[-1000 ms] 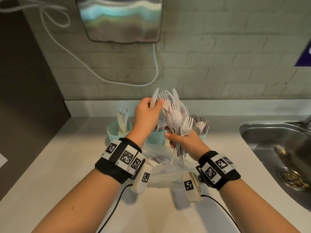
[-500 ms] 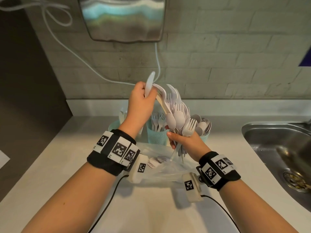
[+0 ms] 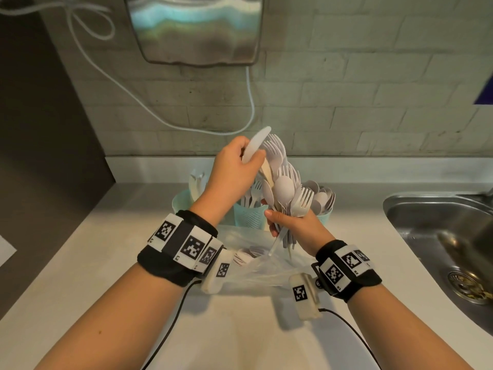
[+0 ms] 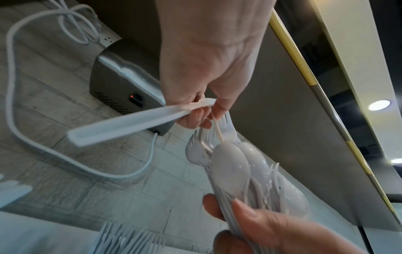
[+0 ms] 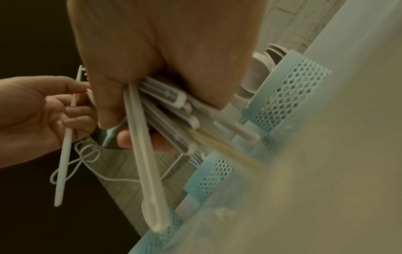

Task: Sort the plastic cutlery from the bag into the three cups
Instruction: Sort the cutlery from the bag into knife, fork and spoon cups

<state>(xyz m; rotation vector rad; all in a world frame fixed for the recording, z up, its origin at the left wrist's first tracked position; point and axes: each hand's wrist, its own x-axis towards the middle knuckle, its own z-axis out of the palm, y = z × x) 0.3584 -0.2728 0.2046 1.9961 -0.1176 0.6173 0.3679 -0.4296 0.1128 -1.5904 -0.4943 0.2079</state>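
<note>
The left hand (image 3: 231, 169) is raised above the cups, fingers curled around a white knife (image 3: 254, 144), pinching it near the base of the blade so the serrated tip points up and to the right; in the left wrist view the knife's handle juts out to the left of the fingers (image 4: 195, 118). A thin pale stick (image 4: 218, 131) runs from those fingers into the bunch. Just beside and below, the right hand (image 3: 296, 228) grips a thick bunch (image 3: 286, 188) of white forks and spoons by the handles, heads fanned upward, touching the knife's blade area. In the right wrist view the handles poke out below the clenched fist.

Under both wrists a clear bag (image 3: 256, 263) lies on the counter (image 3: 80, 276), with a few more pieces inside it. Behind the hands stand three teal cups in a row: the left cup (image 3: 180, 202) holds knives, the middle cup (image 3: 249, 214) forks, the right cup (image 3: 325, 213) spoons.

A steel sink (image 3: 440, 236) is set into the counter at the right. On the brick wall hangs a metal dryer (image 3: 194, 28) with a white cable (image 3: 160, 113) looping below it.
</note>
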